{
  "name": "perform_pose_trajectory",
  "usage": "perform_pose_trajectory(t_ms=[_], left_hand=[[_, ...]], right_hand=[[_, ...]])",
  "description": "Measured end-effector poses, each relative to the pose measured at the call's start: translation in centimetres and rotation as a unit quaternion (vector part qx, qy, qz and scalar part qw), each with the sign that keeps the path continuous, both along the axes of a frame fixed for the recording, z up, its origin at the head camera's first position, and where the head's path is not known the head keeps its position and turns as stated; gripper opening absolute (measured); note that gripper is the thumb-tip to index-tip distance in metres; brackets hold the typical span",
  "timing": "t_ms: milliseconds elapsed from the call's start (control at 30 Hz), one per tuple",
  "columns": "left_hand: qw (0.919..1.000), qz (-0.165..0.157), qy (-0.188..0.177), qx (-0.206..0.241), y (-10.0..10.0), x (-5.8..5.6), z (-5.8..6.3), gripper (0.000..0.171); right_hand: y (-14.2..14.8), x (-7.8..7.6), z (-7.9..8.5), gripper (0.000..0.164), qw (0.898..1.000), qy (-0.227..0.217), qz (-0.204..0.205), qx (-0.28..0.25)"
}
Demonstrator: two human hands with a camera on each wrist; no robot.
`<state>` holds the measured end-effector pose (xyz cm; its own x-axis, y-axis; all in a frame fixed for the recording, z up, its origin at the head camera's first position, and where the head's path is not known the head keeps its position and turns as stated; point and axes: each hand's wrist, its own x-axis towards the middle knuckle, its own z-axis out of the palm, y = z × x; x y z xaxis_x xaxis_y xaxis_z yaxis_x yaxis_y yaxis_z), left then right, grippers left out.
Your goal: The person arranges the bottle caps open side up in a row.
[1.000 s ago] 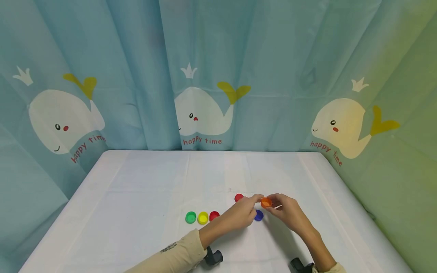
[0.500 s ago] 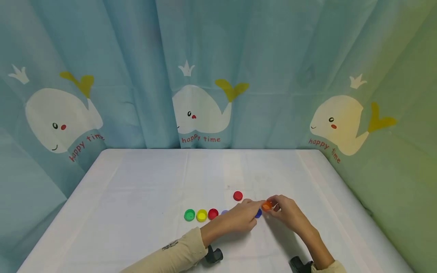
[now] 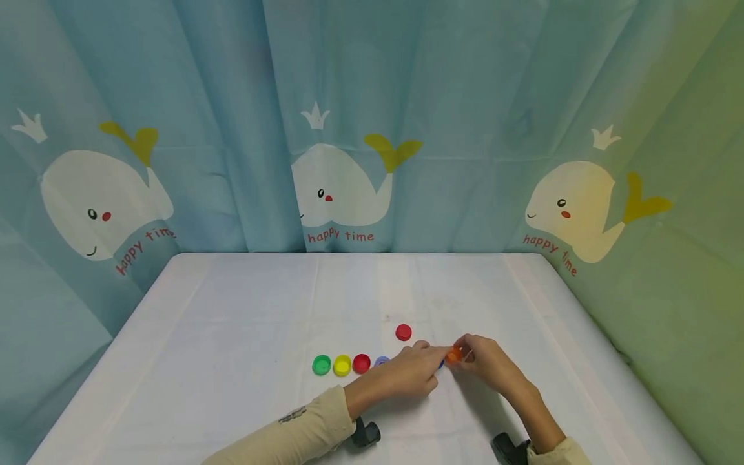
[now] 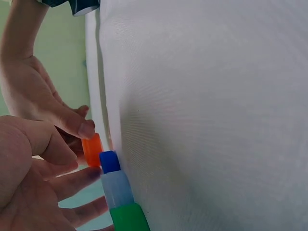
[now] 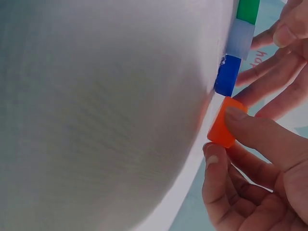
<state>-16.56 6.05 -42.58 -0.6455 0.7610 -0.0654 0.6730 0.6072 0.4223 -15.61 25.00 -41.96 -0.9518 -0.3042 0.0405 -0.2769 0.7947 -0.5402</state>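
Between thumb and fingers, my right hand (image 3: 491, 365) pinches an orange bottle cap (image 5: 225, 122) at the right end of a row of caps. It is slightly tilted, right beside a blue cap (image 5: 228, 76). My left hand (image 3: 409, 371) reaches over the row, its fingers extended along the blue cap, a pale translucent cap (image 4: 117, 189) and a green cap (image 4: 129, 217). A left fingertip lies close to the orange cap. From the head, the left hand hides this middle stretch. Further left are a green cap (image 3: 321, 365), a yellow cap (image 3: 342, 365), a red cap (image 3: 361, 363) and a lavender cap (image 3: 381, 361).
Behind the row lies a separate red cap (image 3: 403, 332) on the white-covered table (image 3: 244, 323). A blue-green curtain (image 3: 465, 77) with whale prints surrounds the table's back and sides. Dark wrist cameras (image 3: 366, 434) sit under both wrists.
The orange cap has come down and nearer the person, against the blue cap's end of the row, in my right hand. My left hand has shifted slightly right, now covering most of the blue cap.
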Motion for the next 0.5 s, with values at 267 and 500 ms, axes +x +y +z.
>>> perform_pose_trajectory(t_ms=[267,500], left_hand=[[0.9993,0.000,0.030,-0.025,0.02,0.08,-0.21,0.047],[0.9972,-0.007,0.041,-0.061,0.16,0.17,0.13,0.045]], right_hand=[[-0.20,-0.06,-0.06,0.025,1.000,-0.011,0.006,0.000],[-0.56,-0.11,-0.13,0.025,1.000,-0.007,0.003,0.011]])
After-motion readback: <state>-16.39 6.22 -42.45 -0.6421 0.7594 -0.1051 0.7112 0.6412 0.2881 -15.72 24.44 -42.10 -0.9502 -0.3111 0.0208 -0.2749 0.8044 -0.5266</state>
